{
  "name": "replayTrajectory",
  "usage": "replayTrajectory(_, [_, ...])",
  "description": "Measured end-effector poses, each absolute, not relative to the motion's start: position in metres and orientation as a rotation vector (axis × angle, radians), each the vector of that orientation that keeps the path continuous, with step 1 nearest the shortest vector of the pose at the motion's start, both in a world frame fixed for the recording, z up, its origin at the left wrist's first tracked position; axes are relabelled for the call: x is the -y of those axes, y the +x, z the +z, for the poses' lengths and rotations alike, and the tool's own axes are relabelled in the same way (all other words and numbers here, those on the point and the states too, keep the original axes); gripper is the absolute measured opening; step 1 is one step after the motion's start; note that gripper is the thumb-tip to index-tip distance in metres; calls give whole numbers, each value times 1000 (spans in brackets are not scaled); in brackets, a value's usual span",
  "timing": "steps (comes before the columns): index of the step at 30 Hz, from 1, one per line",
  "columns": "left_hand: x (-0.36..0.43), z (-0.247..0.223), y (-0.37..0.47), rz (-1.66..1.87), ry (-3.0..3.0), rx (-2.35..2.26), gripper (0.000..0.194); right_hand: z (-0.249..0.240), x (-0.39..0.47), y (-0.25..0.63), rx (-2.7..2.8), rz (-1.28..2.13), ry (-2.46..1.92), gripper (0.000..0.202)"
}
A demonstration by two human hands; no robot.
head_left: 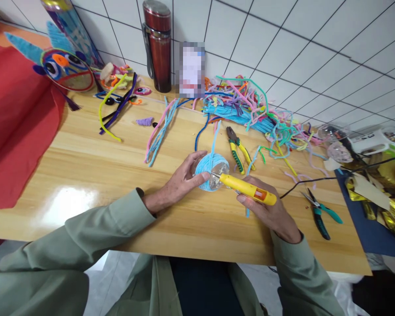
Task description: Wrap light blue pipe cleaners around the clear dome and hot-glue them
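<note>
A clear rounded form (220, 170), partly wrapped in light-blue pipe cleaners (204, 163), rests at the table's middle. My left hand (188, 175) grips its left side, the thumb lying across the blue wrapping. In my right hand (266, 206) is a yellow hot glue gun (246, 188), its metal nozzle pointing left at the wrapping's edge. The nozzle appears to touch there or hover very near. One blue strand (214, 140) sticks up from the form's far side. My right fingers partly hide the gun's handle.
Green-yellow pliers (237, 149) lie just beyond, and teal-handled pliers (321, 213) to the right. A pipe-cleaner heap (250, 109) lines the wall near a red thermos (158, 48). The black cord (309, 179) runs off right. A decorated mask (69, 68) and red cloth (23, 123) occupy the left.
</note>
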State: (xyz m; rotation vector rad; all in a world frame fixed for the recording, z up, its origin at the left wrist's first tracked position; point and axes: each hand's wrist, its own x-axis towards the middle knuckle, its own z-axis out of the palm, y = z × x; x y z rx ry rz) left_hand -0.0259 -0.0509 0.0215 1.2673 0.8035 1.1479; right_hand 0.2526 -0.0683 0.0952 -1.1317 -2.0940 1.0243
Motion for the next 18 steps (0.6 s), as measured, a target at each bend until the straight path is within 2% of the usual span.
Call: replayTrajectory(18, [51, 22, -26, 1145, 1256, -774, 69, 93, 70, 254, 2053, 1036, -1137, 23])
